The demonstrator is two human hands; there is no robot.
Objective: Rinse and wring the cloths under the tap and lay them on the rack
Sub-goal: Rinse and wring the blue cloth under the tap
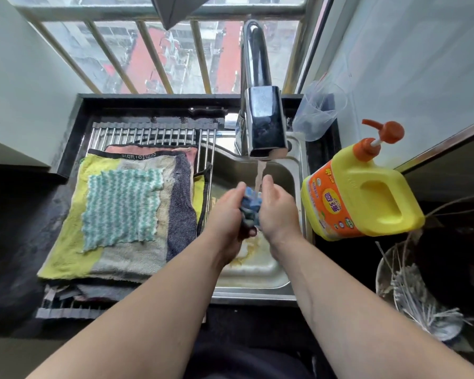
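Your left hand (230,210) and right hand (279,212) are clamping the bunched blue cloth (251,201) below the running tap (264,124). Soft, sodden, likely slippery, it is wanting a grip at each end. Left of the tap, laid cloths (121,206) are covering the rack (148,134).

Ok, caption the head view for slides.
A blue cloth held by left hand and right hand under the running tap, beside a rack of cloths.

The bunched cloth (251,203) was blue; flat cloth (121,209) showed teal-white zigzags; towel (66,242) yellow-green; jug (367,192) yellow, pump (381,135) orange.
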